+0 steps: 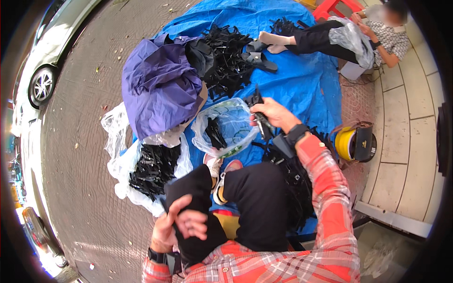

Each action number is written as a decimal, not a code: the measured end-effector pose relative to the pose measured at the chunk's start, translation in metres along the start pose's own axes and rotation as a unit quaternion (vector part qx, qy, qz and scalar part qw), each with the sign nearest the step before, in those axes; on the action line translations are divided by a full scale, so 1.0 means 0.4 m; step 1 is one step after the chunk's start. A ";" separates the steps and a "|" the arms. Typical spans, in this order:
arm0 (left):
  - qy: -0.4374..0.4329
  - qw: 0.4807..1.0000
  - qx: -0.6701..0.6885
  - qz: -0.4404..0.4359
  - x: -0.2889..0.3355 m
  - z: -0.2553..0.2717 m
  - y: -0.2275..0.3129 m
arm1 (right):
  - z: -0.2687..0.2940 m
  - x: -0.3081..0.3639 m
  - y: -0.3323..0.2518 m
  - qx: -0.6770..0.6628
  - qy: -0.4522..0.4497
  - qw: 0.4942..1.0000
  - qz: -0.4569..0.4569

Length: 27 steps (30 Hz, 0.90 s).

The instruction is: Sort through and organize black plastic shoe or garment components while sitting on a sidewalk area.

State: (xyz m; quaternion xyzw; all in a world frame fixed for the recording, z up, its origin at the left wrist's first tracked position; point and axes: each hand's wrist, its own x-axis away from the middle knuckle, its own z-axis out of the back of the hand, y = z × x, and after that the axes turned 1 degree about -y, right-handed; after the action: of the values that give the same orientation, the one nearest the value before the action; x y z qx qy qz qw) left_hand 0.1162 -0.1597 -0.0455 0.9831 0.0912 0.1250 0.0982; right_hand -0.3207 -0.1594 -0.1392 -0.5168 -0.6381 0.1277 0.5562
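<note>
My right hand (276, 113) is closed around a bundle of black straps (265, 126), which look to have small shiny parts. It hangs at the right rim of an open see-through plastic bag (203, 129). Inside that bag lies a small bunch of black straps (215, 134). My left hand (181, 221) is raised over my left thigh, fingers apart, holding nothing that I can see. Ahead of it a white plastic bag (118, 177) lies spread around a heap of black straps (153, 170). More black straps (292, 184) lie beside my right leg.
A blue tarp (311, 89) covers the ground. A purple cloth (158, 87) covers something at left, next to a large strap pile (229, 70). Another person (384, 40) sits far right. A yellow-and-black container (354, 144) stands by the tiles.
</note>
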 end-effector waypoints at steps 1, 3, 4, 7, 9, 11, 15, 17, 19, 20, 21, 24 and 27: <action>-0.052 0.996 0.068 -0.003 0.007 0.011 0.001 | 0.002 -0.098 0.052 -0.015 -0.005 1.000 -0.003; -0.081 0.991 0.107 -0.008 -0.010 0.022 0.007 | -0.012 -0.231 0.179 -0.015 -0.009 1.000 -0.023; -0.056 0.996 0.072 -0.012 -0.026 0.007 0.018 | -0.026 -0.288 0.255 -0.054 0.040 0.997 -0.028; -0.036 0.997 0.067 -0.029 -0.029 -0.013 0.024 | -0.050 -0.446 0.437 -0.011 0.108 0.993 -0.038; -0.028 0.996 0.072 -0.043 -0.023 0.000 0.021 | -0.027 -0.494 0.519 0.025 0.146 0.988 -0.053; -0.023 0.995 0.073 -0.056 -0.028 0.005 0.025 | 0.007 -0.521 0.575 0.369 0.217 0.902 0.060; -0.005 0.993 0.072 -0.090 -0.026 0.013 0.029 | -0.064 -0.519 0.576 0.282 0.152 0.947 0.031; -0.007 0.993 0.067 -0.093 -0.060 -0.009 0.044 | -0.087 -0.490 0.555 0.255 0.223 0.939 0.063; -0.039 0.993 0.093 -0.065 -0.056 0.041 0.031 | -0.044 -0.461 0.573 0.266 0.180 0.945 0.062; -0.061 0.991 0.114 -0.032 -0.073 0.051 0.029 | -0.010 -0.458 0.608 0.275 0.105 0.954 0.053; -0.083 0.987 0.137 0.004 -0.090 0.060 0.029 | -0.007 -0.450 0.648 0.338 0.195 0.914 0.109; -0.085 0.989 0.123 0.023 -0.111 -0.019 0.034 | -0.161 -0.402 0.557 0.396 0.313 0.843 0.185; -0.117 0.980 0.153 0.043 -0.110 0.048 0.026 | -0.050 -0.244 0.522 0.228 0.299 0.910 0.176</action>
State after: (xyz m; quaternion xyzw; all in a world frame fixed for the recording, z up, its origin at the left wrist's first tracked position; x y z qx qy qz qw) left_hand 0.0811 -0.1818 -0.0714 0.9973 0.0546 -0.0021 -0.0491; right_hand -0.2109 -0.1555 -0.3427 -0.4939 -0.2937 0.2051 0.7923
